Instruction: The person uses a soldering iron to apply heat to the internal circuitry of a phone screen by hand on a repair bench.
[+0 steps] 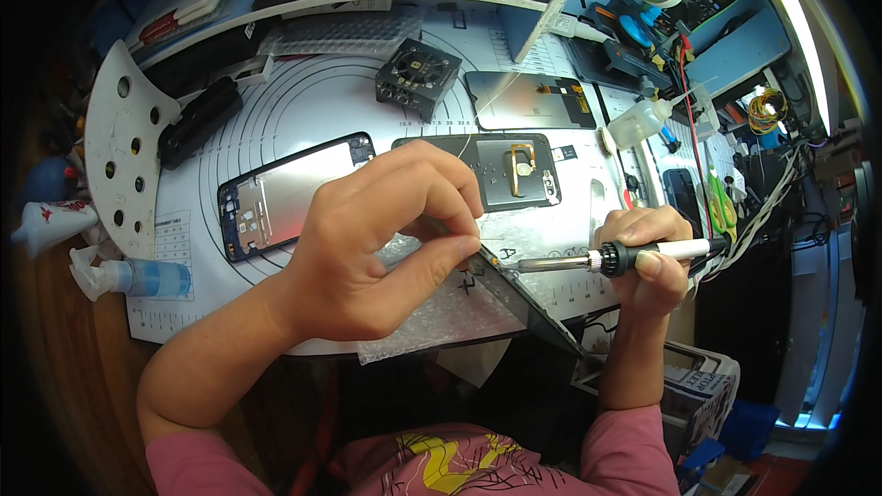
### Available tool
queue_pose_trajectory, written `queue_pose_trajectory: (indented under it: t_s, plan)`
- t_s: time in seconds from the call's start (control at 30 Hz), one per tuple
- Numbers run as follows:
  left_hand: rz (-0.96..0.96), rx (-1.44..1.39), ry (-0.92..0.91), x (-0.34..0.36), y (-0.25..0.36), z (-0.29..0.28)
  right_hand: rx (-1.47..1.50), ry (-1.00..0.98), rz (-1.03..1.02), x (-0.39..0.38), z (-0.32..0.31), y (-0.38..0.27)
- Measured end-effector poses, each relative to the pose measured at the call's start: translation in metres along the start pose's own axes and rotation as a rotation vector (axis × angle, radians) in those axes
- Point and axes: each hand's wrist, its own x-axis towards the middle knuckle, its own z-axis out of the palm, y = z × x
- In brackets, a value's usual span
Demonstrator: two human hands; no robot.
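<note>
My right hand (pixel 650 253) is wrapped round the white and black handle of a soldering iron (pixel 625 259). The iron's metal tip points left, at or very near the upper edge of a dark flat phone panel (pixel 533 305). My left hand (pixel 395 234) is closed in a pinch, thumb against forefinger, beside that same edge. From the pinch a short thin wire (pixel 492 239) sticks out toward the iron's tip. The panel stands tilted at the bench's front edge; my left fingers hide its upper end, and whether they also grip it is unclear.
Bubble wrap (pixel 413 335) lies under my left hand. Behind are an opened phone frame (pixel 294 197), a dark phone housing (pixel 491 179), a detached screen (pixel 524 99) and a small black fan box (pixel 418 76). Bottles (pixel 152 277) stand left; a dropper bottle (pixel 638 124) and cables are right.
</note>
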Motion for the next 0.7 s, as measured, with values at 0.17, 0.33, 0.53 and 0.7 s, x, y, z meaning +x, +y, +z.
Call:
queue_pose_trajectory:
  t_s: [0.17, 0.33, 0.53, 0.7]
  plan:
    - [0.032, 0.051, -0.033, 0.001, 0.0011, -0.0033, -0.03, 0.002, -0.019, -0.0011, 0.0, 0.0001]
    - [0.024, 0.028, -0.012, 0.0003, 0.0004, -0.0015, 0.007, 0.063, -0.004, -0.0018, 0.004, -0.0006]
    - [0.02, 0.019, -0.006, 0.0001, 0.0007, -0.0008, -0.006, 0.061, 0.006, -0.0006, 0.0068, -0.0011]
    - [0.04, 0.037, -0.015, 0.0007, -0.0002, -0.0013, -0.013, 0.078, 0.03, -0.0014, 0.0068, -0.001]
